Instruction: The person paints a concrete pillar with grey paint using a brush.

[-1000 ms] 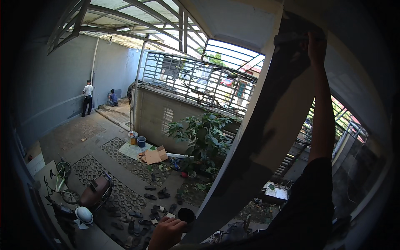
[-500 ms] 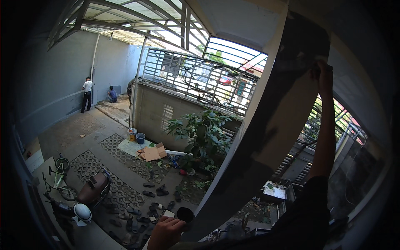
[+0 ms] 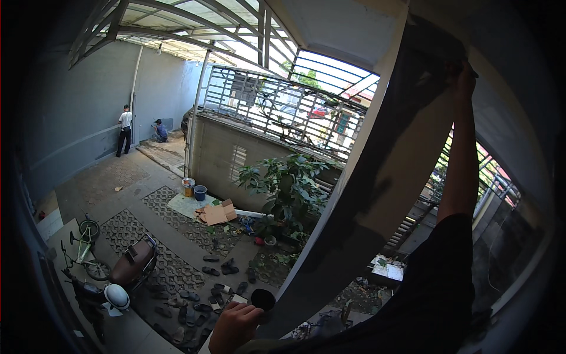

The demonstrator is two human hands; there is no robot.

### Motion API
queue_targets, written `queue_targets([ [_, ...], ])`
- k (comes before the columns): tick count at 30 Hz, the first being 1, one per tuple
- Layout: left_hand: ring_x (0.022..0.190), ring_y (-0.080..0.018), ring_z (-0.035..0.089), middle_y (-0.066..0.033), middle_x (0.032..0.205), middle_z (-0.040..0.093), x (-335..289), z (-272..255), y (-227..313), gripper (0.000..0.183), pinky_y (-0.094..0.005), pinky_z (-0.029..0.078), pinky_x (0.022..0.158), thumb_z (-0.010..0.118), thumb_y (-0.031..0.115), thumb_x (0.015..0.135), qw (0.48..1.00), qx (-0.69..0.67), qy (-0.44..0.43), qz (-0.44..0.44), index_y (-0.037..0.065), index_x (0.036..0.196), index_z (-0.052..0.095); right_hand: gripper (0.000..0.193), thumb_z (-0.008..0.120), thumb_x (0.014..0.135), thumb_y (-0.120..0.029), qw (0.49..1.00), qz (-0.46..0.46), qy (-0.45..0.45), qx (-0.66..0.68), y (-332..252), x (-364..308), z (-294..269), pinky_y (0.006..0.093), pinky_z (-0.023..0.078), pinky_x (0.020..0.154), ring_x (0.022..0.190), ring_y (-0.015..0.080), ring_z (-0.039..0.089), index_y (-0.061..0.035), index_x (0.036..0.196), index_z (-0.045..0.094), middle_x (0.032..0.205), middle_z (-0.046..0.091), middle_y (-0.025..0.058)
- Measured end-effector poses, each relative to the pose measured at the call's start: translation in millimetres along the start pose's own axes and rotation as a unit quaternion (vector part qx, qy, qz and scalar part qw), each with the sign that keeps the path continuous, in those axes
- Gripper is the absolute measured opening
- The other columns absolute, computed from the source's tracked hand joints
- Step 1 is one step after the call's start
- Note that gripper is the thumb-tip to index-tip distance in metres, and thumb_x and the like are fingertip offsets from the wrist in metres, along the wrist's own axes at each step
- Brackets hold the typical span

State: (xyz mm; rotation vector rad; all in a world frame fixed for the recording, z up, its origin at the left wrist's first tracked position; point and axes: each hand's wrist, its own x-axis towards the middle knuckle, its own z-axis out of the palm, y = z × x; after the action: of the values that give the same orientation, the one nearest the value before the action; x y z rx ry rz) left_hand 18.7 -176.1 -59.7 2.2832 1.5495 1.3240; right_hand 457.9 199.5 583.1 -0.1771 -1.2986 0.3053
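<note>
My left hand (image 3: 236, 325) is closed around a dark cup (image 3: 263, 300) at the bottom of the view, beside the foot of a tall pillar. High up on the right, my raised right hand (image 3: 461, 78) grips what looks like a paintbrush, its end poking out past my fingers; shadow hides most of it. This hand is against the upper part of the pillar (image 3: 407, 156). Dark grey paint covers the pillar's top and left side in ragged patches, while a beige area shows in the middle and right.
Below lie several sandals (image 3: 188, 307), a motorbike (image 3: 132, 262) with a white helmet (image 3: 117, 297), and a small bicycle (image 3: 88, 251). Buckets (image 3: 200, 193), cardboard (image 3: 218, 212) and a leafy shrub (image 3: 289, 183) stand by the fenced wall. Two people (image 3: 125, 131) are at the far wall.
My right hand has moved slightly up along the pillar's right edge, and my arm has shifted with it. My left hand still holds the cup in about the same place.
</note>
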Motion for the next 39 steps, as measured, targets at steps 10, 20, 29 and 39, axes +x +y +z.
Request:
queue_targets([
  [10, 0.084, -0.0259, 0.073, -0.0052, 0.087, 0.074, 1, -4, 0, 0.019, -0.0375, 0.052, 0.083, 0.077, 0.004, 0.079, 1.000, -0.003, -0.020, 0.001, 0.010, 0.097, 0.071, 0.031, 0.058, 0.108, -0.033, 0.964, 0.098, -0.196, -0.154, -1, -102, -56, 0.0331, 0.059, 0.059, 0.077, 0.0257, 0.078, -0.0047, 0.120, 0.065, 0.088, 0.072, 0.0112],
  [20, 0.084, -0.0271, 0.073, -0.0048, 0.087, 0.074, 3, 2, -4, 0.020, -0.0384, 0.052, 0.083, 0.078, 0.004, 0.079, 0.999, -0.005, -0.031, 0.006, 0.010, 0.097, 0.071, 0.033, 0.060, 0.108, -0.034, 0.905, 0.159, -0.324, -0.225, -2, -89, -37, 0.0337, 0.056, 0.051, 0.066, 0.0234, 0.076, -0.0019, 0.113, 0.067, 0.077, 0.070, 0.0092],
  [29, 0.089, -0.0270, 0.074, -0.0061, 0.089, 0.075, 3, 7, -6, 0.024, -0.0396, 0.053, 0.086, 0.078, 0.005, 0.078, 0.999, -0.017, -0.036, 0.008, 0.009, 0.100, 0.072, 0.040, 0.059, 0.111, -0.037, 0.991, -0.042, -0.083, -0.092, -17, -38, -2, 0.0340, 0.060, 0.075, 0.084, 0.0223, 0.078, -0.0007, 0.126, 0.066, 0.095, 0.080, 0.0125],
  [39, 0.086, -0.0269, 0.075, -0.0065, 0.084, 0.073, -1, 3, -1, 0.012, -0.0402, 0.055, 0.084, 0.077, 0.010, 0.084, 0.999, -0.009, -0.031, 0.006, 0.009, 0.092, 0.068, 0.038, 0.062, 0.109, -0.033, 0.898, 0.166, -0.342, -0.223, -22, -165, -58, 0.0349, 0.063, 0.068, 0.089, 0.0269, 0.080, -0.0003, 0.128, 0.066, 0.100, 0.077, 0.0151],
])
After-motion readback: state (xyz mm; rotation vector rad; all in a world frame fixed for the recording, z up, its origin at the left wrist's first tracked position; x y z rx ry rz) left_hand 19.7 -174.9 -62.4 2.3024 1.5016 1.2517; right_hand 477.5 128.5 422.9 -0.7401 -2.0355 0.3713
